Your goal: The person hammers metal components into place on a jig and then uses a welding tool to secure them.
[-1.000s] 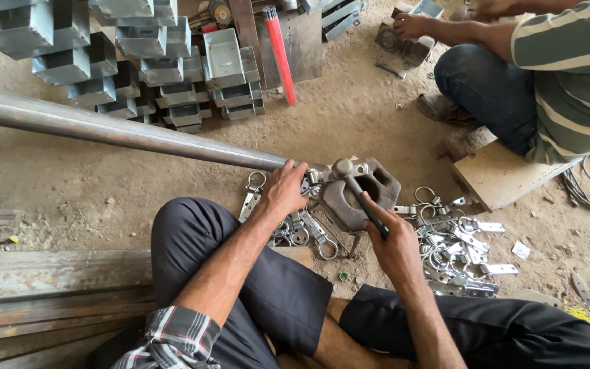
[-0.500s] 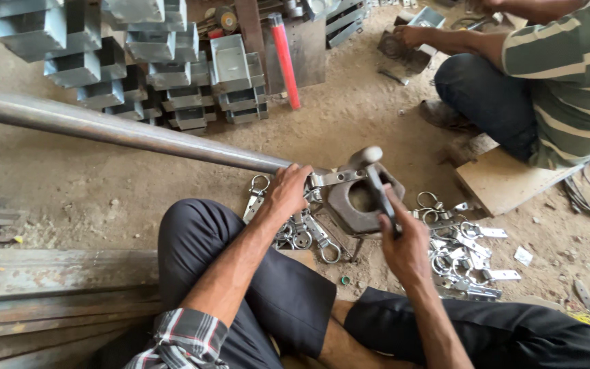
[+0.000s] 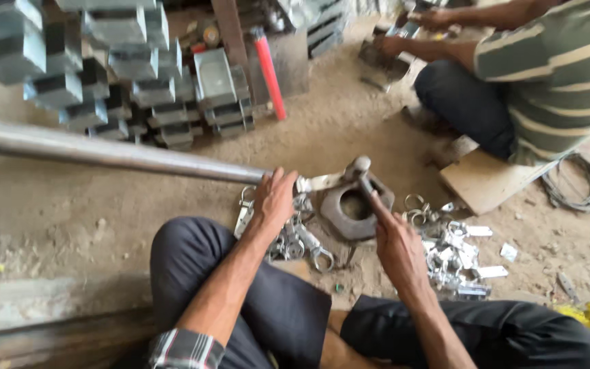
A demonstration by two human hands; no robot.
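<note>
Hands first: left hand (image 3: 276, 198) presses down on a flat metal strip (image 3: 322, 181), fingers spread over it, right where the long steel pipe (image 3: 110, 154) ends. Right hand (image 3: 394, 242) is closed around a hammer (image 3: 362, 171) – its head sits just above the strip, at the far edge of a thick ring-shaped iron block (image 3: 349, 208) lying on the dirt floor (image 3: 349, 130). Small shiny clamps (image 3: 302, 239) are piled near the left hand, and more metal bits (image 3: 452, 253) lie scattered right of the block. Far left there's a stack of grey metal boxes (image 3: 104, 61) with a red-handled tool (image 3: 268, 72) leaning beside it. Another person in a striped shirt (image 3: 554, 75) sits far right, working with both hands.
</note>
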